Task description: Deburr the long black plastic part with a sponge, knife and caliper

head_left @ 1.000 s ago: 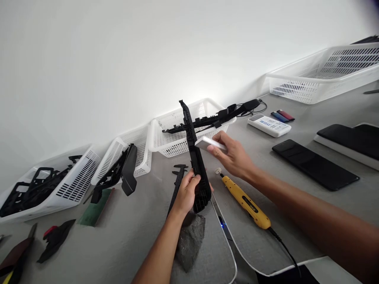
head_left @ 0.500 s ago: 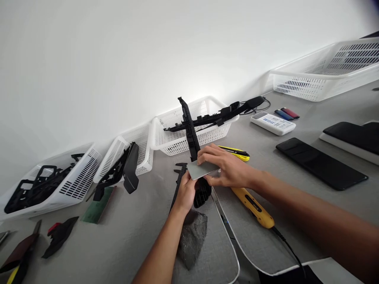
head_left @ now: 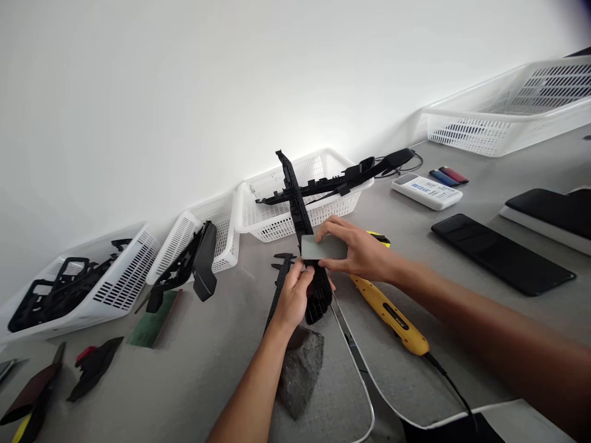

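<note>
My left hand is wrapped round a long black plastic part, just above its rounded, ribbed lower end. My right hand grips a thin grey rectangular plate between thumb and fingers. The plate lies across the black part, covering a stretch of it just above the left thumb; whether they touch is hard to tell. A black caliper rests to the left of the left hand. Below the right wrist lies a yellow corded hand tool. A yellow utility knife is partly hidden behind the right hand.
White baskets with black plastic parts stand along the wall, including a middle basket and a left basket. A dark lump, green sheet, white device and black phone lie on the grey table.
The grey plate has levelled out and moved slightly right and up with my right hand. More of the left thumb and the black part's lower end now shows; the knife is more covered.
</note>
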Demonstrator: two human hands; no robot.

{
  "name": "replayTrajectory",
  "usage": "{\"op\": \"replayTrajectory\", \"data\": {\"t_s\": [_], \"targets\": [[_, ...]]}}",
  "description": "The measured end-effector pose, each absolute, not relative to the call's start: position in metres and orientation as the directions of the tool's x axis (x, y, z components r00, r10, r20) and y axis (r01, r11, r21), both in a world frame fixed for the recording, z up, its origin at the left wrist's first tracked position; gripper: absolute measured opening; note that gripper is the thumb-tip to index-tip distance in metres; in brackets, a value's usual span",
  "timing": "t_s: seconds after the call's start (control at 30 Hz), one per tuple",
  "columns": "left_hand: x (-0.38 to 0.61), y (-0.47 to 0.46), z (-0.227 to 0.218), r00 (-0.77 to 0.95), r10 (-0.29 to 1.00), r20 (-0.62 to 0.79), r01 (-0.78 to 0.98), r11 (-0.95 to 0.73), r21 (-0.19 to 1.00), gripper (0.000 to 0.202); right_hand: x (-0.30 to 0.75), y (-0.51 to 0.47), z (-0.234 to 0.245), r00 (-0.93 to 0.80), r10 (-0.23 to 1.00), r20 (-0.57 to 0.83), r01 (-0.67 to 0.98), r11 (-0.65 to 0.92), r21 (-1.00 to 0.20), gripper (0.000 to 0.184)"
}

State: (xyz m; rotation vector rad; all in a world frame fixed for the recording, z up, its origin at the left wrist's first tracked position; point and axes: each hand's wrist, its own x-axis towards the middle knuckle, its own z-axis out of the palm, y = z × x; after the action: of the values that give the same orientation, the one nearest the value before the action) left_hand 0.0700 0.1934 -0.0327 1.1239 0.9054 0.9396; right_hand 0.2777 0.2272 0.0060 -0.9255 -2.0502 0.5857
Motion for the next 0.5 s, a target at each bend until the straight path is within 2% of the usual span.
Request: {"op": "replayTrajectory", "data": {"t_s": [0.2, 0.37, 0.5], "targets": [[0.0705, 0.194, -0.0322, 0.32, 0.941, -0.106, -0.135, 0.156, 0.979, 0.037, 0.2796, 0.2258, 0.0135, -0.486, 0.737, 0.47, 0.298, 0.645, -0.703, 0.028], [0.0724, 0.1926, -0.0284, 0.38, 0.915, -0.133, -0.107, 0.187, 0.977, 0.034, 0.2773, 0.2275, 0.0096, -0.393, 0.766, 0.509, 0.365, 0.638, -0.678, 0.028], [0.0733, 0.1913, -0.0252, 0.372, 0.92, -0.124, -0.131, 0.184, 0.974, 0.04, 0.2781, 0.2288, 0.0093, -0.458, 0.764, 0.454, 0.356, 0.626, -0.694, 0.029]]}}
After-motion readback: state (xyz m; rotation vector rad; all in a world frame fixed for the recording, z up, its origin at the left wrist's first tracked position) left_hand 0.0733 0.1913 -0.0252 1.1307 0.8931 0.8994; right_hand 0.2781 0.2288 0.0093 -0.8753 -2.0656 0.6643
